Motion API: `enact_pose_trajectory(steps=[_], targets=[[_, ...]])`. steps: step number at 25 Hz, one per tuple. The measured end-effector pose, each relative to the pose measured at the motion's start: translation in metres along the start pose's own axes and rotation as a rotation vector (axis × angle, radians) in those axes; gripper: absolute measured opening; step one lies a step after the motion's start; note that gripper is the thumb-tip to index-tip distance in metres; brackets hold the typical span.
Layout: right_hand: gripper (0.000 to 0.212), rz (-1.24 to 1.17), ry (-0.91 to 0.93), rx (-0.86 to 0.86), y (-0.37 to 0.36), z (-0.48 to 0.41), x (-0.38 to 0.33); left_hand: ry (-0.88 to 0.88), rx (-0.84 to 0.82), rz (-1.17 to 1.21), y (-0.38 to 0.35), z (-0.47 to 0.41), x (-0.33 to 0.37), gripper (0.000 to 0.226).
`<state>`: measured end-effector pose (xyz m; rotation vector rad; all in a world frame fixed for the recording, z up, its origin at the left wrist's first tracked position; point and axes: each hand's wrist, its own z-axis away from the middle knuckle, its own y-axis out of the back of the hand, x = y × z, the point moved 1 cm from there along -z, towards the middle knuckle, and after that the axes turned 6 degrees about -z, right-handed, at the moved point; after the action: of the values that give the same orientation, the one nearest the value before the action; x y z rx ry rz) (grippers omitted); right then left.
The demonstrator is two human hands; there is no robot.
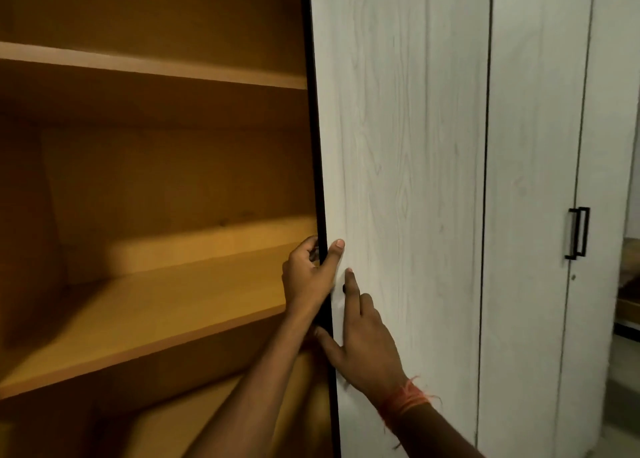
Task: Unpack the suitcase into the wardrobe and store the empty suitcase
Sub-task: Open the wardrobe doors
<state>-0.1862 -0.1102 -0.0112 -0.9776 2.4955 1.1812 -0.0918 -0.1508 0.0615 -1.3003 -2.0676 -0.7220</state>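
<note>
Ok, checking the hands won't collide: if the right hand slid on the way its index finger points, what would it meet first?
Probably the left hand, whose thumb lies on the wardrobe door just above that fingertip. The right hand touches the door, so it would slide up its face.

Two bare forearms, left forearm [256, 388] and right forearm [436, 433], uncovered all the way down to the frame edge. Worn on the right wrist: an orange-red thread band [403, 400], wound round several times and kinda bunched up, with frayed loose ends poking out to the side and below (looks like plain string, not a proper bracelet). Short, plain nails on the left grip [306, 277] and the right grip [363, 346].
</note>
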Motion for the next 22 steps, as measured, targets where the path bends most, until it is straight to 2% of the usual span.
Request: enact_pose_trajectory(steps=[3,6,9,11,13,14,18,20,22], targets=[[0.097,0.109,-0.039,0.191,0.021,0.029,0.008,-0.036,-0.203,0.15,-0.012,0.013,0.015,0.036],[0.085,0.146,-0.043,0.386,0.052,0.057,0.024,-0.078,-0.583,0.294,-0.042,0.027,0.046,0.066],[0.072,0.099,-0.053,0.442,0.091,0.08,0.039,-0.103,-0.901,0.36,-0.074,0.04,0.082,0.111],[0.073,0.06,-0.073,0.422,0.113,0.096,0.047,-0.196,-0.998,0.399,-0.092,0.053,0.096,0.13],[0.077,0.133,-0.078,0.416,0.133,0.109,0.054,-0.161,-1.012,0.425,-0.108,0.062,0.106,0.156],[0.08,0.175,-0.069,0.424,0.144,0.114,0.056,-0.163,-0.991,0.434,-0.119,0.062,0.112,0.155],[0.107,0.502,-0.007,0.521,0.187,0.134,0.074,-0.337,-0.932,0.302,-0.171,0.067,0.135,0.123],[0.124,0.676,-0.079,0.57,0.201,0.142,0.078,-0.346,-0.855,0.198,-0.196,0.08,0.141,0.113],[0.124,0.8,-0.16,0.588,0.212,0.14,0.084,-0.357,-0.754,0.14,-0.223,0.093,0.145,0.113]])
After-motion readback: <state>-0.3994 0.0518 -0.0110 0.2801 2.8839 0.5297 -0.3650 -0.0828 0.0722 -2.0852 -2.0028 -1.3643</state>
